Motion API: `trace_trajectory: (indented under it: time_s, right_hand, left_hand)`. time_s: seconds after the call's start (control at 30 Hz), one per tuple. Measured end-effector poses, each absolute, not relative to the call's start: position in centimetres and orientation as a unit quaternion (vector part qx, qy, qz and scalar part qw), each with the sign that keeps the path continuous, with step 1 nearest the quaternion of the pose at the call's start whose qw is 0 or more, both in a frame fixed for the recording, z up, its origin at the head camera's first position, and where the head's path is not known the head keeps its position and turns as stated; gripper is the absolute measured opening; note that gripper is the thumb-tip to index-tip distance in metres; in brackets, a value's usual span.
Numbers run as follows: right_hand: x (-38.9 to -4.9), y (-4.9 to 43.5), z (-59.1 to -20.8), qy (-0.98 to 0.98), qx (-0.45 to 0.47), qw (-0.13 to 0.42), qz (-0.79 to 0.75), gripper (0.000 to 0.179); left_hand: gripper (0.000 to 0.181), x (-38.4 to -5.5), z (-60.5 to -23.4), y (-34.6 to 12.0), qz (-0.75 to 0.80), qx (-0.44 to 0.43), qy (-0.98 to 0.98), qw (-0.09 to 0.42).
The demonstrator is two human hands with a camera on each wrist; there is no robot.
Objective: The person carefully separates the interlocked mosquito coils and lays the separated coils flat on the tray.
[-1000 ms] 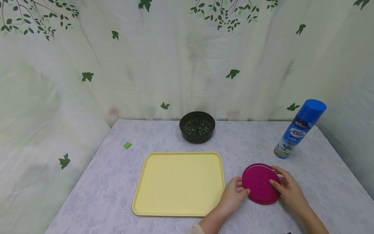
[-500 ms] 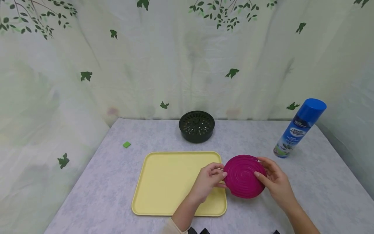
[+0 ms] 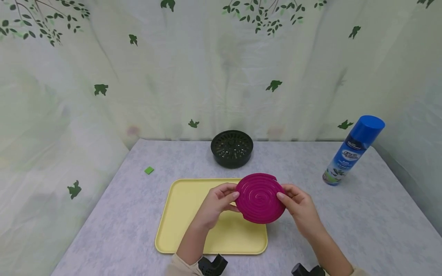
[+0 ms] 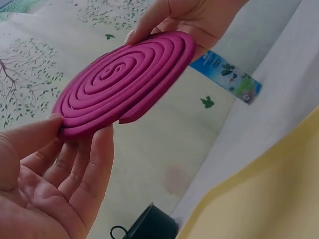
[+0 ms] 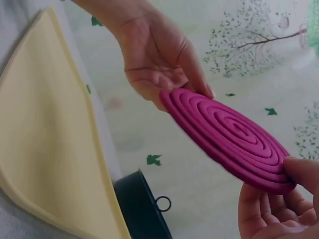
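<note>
A magenta mosquito coil (image 3: pixel 260 198), a flat spiral disc, is held up over the right part of the yellow tray (image 3: pixel 172 230). My left hand (image 3: pixel 213 205) pinches its left edge between thumb and fingers. At the opposite edge, my right hand (image 3: pixel 302 211) grips it with the thumb on top and fingers beneath. Both wrist views show the coil (image 4: pixel 124 82) tilted, its spiral face visible and apart from the tray. Beyond the tray stands a round black tin (image 3: pixel 232 149) with slots in its top; a small wire ring shows on its side in the right wrist view.
A blue spray can (image 3: pixel 353 149) stands at the back right of the grey-white table (image 3: pixel 345 222). Near the back left lies a small green square (image 3: pixel 149 170). A leaf-printed curtain (image 3: pixel 228 76) hangs behind the table. Black wrist mounts (image 3: pixel 212 265) sit on both wrists.
Both hands have carried the mosquito coil leftward and up, from low over the table at the tray's right to over the tray. The tin, tray and spray can have stayed put.
</note>
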State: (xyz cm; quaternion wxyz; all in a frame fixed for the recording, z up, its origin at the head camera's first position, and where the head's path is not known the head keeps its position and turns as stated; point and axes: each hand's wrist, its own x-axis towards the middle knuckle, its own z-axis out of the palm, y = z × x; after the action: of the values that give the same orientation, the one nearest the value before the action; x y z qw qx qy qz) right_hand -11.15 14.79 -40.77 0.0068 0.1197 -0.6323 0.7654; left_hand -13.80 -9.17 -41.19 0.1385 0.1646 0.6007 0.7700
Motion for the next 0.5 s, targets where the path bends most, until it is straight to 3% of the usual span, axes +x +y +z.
trace_trajectory:
  time_s: [0.2,0.5]
  right_hand:
    - [-11.48,14.46,-40.62,-0.605,0.105,-0.025,0.789,0.013]
    - [-11.44,14.65,-40.31,-0.523,0.123,-0.107,0.837,0.021]
  left_hand:
    - [0.023,-13.84,-41.27,-9.62,0.793,0.188,0.56,0.15]
    - [0.016,-13.57,-41.17,-9.18,0.814,0.183,0.525,0.171]
